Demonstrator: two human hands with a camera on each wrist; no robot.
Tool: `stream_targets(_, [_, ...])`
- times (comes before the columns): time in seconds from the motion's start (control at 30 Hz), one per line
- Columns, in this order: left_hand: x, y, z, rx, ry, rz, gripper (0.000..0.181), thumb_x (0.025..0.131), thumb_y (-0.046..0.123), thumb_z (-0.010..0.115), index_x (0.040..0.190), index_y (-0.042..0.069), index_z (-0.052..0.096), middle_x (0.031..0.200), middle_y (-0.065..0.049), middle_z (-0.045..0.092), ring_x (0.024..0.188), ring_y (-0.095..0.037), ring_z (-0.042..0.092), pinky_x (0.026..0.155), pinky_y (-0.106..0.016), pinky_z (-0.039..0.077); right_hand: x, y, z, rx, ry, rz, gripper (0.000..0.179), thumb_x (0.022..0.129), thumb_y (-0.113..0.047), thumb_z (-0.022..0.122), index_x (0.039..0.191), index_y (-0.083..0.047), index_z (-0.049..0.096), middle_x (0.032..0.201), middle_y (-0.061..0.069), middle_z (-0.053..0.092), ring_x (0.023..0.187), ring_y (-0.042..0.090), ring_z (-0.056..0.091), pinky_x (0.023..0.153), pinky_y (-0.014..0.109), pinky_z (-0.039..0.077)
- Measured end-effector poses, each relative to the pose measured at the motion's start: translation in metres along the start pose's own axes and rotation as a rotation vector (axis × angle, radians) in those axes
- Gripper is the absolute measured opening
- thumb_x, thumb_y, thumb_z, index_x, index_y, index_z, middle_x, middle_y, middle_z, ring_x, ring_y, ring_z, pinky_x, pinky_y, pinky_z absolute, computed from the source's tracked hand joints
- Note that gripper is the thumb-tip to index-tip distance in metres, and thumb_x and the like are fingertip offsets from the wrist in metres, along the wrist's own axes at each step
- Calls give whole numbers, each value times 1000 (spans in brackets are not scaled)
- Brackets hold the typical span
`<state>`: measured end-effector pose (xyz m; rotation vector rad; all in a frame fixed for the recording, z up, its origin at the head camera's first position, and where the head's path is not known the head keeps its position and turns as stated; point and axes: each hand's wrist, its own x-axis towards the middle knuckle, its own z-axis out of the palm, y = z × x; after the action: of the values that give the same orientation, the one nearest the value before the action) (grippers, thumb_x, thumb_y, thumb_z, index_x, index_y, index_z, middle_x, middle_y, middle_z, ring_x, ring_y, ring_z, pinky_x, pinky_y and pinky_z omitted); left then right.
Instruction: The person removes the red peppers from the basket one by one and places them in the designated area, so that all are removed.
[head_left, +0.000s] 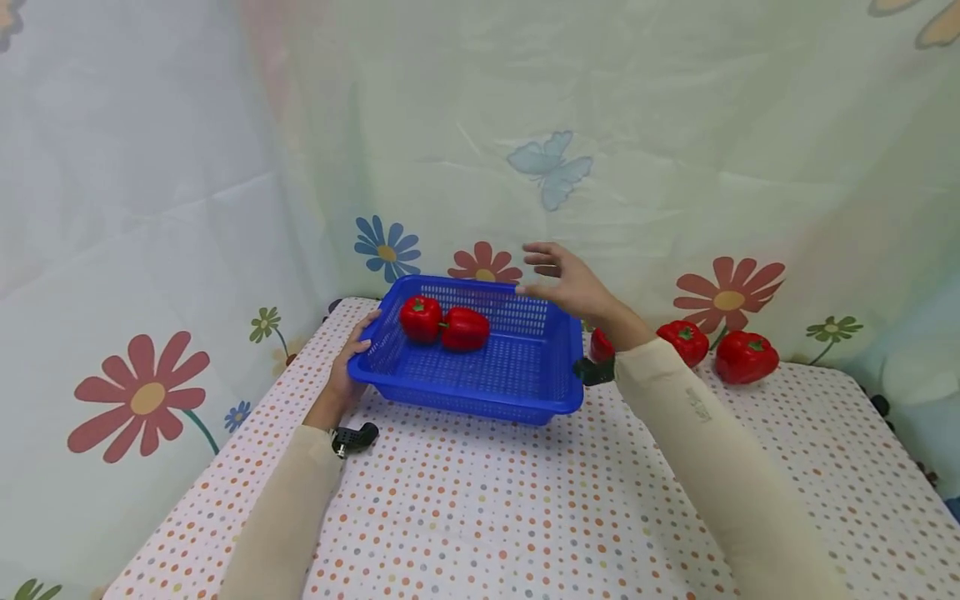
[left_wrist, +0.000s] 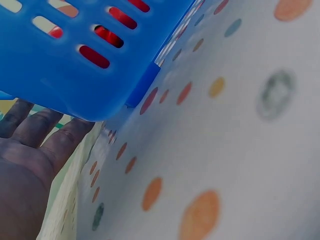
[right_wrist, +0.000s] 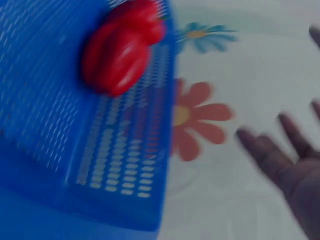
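Right arm point(head_left: 708, 442) (cream-sleeved) partly hides what seems a red pepper point(head_left: 601, 347).

Head view: light soft and even, colours slightly muted — source cannot be placed. Small glints on peppers point(head_left: 465, 330); faint sheen along backdrop point(head_left: 660, 108) creases. Wide lens stretches the edges. Left wrist: left hand point(left_wrist: 27, 162) dark, in shade; nearest worktop point(left_wrist: 250, 175) dots out of focus. Right wrist: dim, smeared — basket point(right_wrist: 35, 165), peppers and right hand point(right_wrist: 295, 175) all blurred.
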<state>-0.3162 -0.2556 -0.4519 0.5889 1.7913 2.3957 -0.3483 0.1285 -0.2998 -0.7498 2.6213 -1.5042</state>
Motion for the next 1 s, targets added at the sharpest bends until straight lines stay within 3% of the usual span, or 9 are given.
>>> stream_targets(0.13, [-2, 0, -2, 22, 13, 7, 61, 98, 12, 22, 157, 16, 12, 165, -11, 6, 151, -42, 10, 118, -48, 28, 42, 16, 32, -104, -185, -128, 73, 86, -19, 74, 148, -5, 37, 149, 21, 43, 139, 40, 40, 111, 56, 37])
stream_targets(0.23, [-6, -1, -3, 31, 16, -1, 61, 98, 13, 22, 158, 17, 12, 166, -10, 6, 151, -41, 11, 117, -48, 29, 61, 25, 55, -153, -260, -122, 74, 86, -20, 74, 148, -5, 37, 150, 20, 42, 140, 39, 39, 112, 56, 35])
stream_targets(0.47, [-5, 1, -2, 40, 36, 7, 61, 97, 14, 22, 157, 19, 14, 165, -10, 7, 151, -40, 12, 119, -57, 18, 85, 29, 94, -225, -314, -4, 77, 83, -26, 77, 148, -12, 40, 151, 17, 40, 141, 34, 38, 109, 53, 40])
stream_targets(0.63, [-2, 4, -2, 46, 28, 17, 61, 98, 14, 21, 158, 18, 12, 166, -9, 7, 151, -39, 13, 119, -61, 15, 97, 28, 105, -284, -331, 56, 78, 83, -29, 77, 149, -12, 39, 152, 18, 40, 141, 34, 38, 112, 53, 38])
stream_targets(1.0, [2, -1, -1, 35, 26, 19, 61, 98, 13, 22, 157, 17, 14, 166, -10, 9, 151, -40, 14, 119, -55, 23, 95, 35, 124, -349, -316, 74, 78, 83, -33, 77, 149, -14, 40, 149, 17, 45, 136, 34, 44, 109, 50, 42])
